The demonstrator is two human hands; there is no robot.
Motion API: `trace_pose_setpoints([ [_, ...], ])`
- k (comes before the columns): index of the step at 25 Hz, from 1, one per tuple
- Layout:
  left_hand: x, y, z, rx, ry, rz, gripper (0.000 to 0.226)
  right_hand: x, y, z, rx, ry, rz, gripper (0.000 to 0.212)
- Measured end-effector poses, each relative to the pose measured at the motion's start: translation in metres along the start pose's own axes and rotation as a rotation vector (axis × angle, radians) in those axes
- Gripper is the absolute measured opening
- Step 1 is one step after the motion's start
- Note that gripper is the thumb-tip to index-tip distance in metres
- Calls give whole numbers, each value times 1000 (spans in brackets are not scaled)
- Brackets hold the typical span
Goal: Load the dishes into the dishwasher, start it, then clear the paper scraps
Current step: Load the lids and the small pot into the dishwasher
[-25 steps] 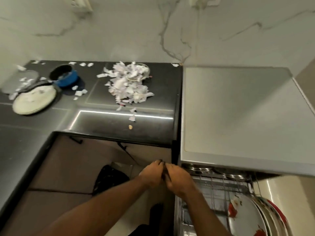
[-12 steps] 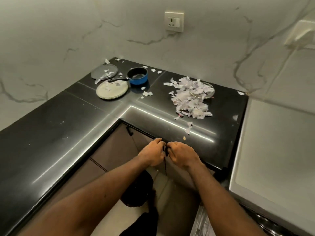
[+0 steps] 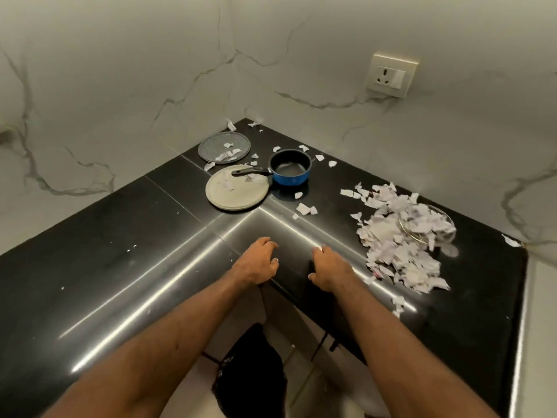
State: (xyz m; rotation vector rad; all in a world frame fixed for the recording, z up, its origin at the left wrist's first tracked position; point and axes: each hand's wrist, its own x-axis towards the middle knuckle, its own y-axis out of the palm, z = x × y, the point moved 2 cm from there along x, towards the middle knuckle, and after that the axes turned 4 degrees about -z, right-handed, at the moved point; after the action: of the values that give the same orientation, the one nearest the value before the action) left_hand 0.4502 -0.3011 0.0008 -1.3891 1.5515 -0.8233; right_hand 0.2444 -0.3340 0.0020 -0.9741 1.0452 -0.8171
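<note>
L hand (image 3: 256, 263) & R hand (image 3: 330, 268): fingers loosely curled, holding nothing, over counter (image 3: 105, 267) inner corner. Paper scraps (image 3: 401, 254) heaped just R, against glass bowl (image 3: 434, 227); print too small to read. Blue saucepan (image 3: 291, 168) & plate (image 3: 236, 194) behind.

Open countertop (image 3: 105, 267) to the left; paper scraps (image 3: 401, 257) and glass bowl (image 3: 446, 227) right, saucepan (image 3: 291, 173) and plates (image 3: 238, 194) beyond.

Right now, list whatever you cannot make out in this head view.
Bowl: head view, scraps bury most of it.
Dishwasher: head view, right edge cuts off all but a strip of its top.
Bag: head view, bottom edge cuts it off; contents too dark.
Left hand, right hand: head view, curled fingers hide the palms; any hold unclear.
</note>
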Motion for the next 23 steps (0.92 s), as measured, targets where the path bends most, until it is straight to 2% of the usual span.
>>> trace_pose_setpoints([
  [4,62,-42,38,35,-55,-7,55,64,-22,13,-34,125,152,118],
  [6,91,-57,46,31,-64,-19,55,81,-27,6,-60,186,217,132],
  [8,111,-66,49,11,-68,-40,55,86,-25,-3,-60,244,261,136],
  [11,139,-69,51,20,-68,-51,55,92,-17,-10,-63,226,297,138],
  [16,184,-80,36,175,-16,-213,68,103,-12,-11,-17,266,358,141],
  [19,209,-85,37,255,-45,-194,78,108,-11,-10,-30,280,386,142],
  [23,234,-85,49,347,-138,-169,78,116,-10,-7,-57,302,408,146],
])
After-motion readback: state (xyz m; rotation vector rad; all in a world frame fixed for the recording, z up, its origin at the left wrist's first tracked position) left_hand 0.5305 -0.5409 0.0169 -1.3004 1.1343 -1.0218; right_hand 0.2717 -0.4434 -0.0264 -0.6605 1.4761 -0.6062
